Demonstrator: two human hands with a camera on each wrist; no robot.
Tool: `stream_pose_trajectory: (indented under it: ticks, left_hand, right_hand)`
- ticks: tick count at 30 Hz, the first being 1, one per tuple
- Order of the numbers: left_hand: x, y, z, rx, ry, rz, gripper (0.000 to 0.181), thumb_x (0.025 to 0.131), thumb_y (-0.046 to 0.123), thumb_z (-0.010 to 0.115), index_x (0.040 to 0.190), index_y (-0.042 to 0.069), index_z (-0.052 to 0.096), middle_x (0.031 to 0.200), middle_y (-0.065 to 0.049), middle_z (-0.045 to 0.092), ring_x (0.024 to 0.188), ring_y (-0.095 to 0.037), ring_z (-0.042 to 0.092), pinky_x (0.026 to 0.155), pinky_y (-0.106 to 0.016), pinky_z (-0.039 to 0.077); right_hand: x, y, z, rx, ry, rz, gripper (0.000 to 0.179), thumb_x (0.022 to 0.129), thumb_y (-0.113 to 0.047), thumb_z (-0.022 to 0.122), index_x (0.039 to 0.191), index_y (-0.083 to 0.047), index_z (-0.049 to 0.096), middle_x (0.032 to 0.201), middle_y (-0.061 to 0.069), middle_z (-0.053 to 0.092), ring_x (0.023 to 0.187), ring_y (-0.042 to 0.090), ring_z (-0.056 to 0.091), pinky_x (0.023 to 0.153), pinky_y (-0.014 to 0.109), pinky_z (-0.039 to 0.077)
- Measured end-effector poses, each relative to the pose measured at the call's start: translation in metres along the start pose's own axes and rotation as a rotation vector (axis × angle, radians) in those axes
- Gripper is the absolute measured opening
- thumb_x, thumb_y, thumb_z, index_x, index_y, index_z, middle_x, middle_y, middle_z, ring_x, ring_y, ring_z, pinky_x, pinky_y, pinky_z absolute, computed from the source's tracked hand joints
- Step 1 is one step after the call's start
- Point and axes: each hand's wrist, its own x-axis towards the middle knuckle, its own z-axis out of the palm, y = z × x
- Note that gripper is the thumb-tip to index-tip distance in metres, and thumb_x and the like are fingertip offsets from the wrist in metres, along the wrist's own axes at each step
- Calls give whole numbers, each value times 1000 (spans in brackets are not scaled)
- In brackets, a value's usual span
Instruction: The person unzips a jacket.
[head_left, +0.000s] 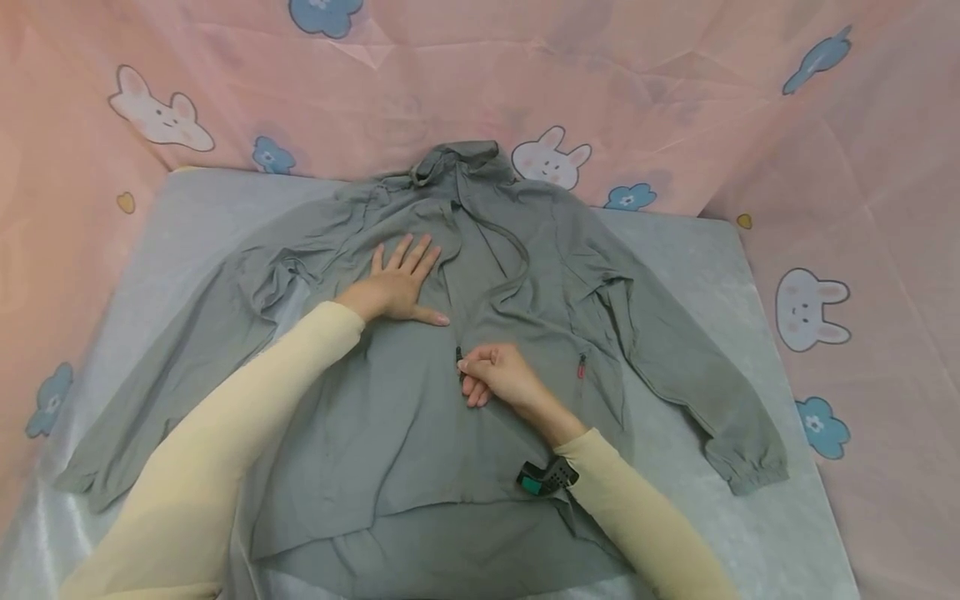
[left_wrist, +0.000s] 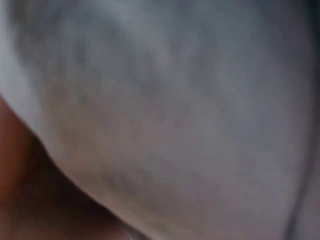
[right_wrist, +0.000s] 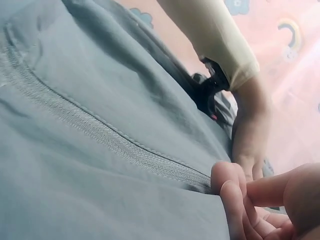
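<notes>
A grey jacket (head_left: 420, 450) lies spread with its front up and its collar at the far end. My left hand (head_left: 401, 287) lies flat on the chest panel, fingers spread. Just below it, my right hand (head_left: 498, 373) pinches the dark zipper pull (head_left: 459, 357) at the front opening between thumb and curled fingers. In the right wrist view the closed zipper (right_wrist: 115, 140) runs up to my right fingertips, which hide the slider. Above the pull the front edges stand apart, one curving out to the right. Blurred grey cloth (left_wrist: 175, 125) fills the left wrist view.
The jacket covers much of a light grey table (head_left: 780, 433), its sleeves (head_left: 697, 375) stretched out to both sides. A red-tabbed pocket zipper (head_left: 581, 367) sits on the right front panel. Pink printed curtains (head_left: 637, 75) hang behind and at both sides.
</notes>
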Motion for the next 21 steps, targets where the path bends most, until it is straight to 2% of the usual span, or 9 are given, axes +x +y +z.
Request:
stream_pose_trajectory:
  ticks: [7,13,21]
  left_hand:
    - [-1,2,-2,0,-5,-14,120,81,79,54,157,24,-21,163,0,-32,152,-28,-30,121,-63,-14]
    - [-4,2,-3,-4,6,2,120,82,78,55,157,22,-21,163,-2,-31,152,-30,-28,121,-64,-13]
    - [-4,3,-5,-14,-2,1,122,80,79,55,156,23,-22,162,-1,-33,151,-29,-30,121,-63,-15]
  right_hand:
    - [-10,6,6,-33,-16,12,22,99,-12,56,90,6,66,59,0,64,46,9,61,47,25,52]
    - [-18,9,10,-59,-20,6,23,99,-11,56,90,7,66,59,-1,63,45,10,60,46,24,51]
    - [-28,14,16,-53,-39,11,23,99,-11,55,90,6,66,58,-2,63,45,9,61,46,23,51]
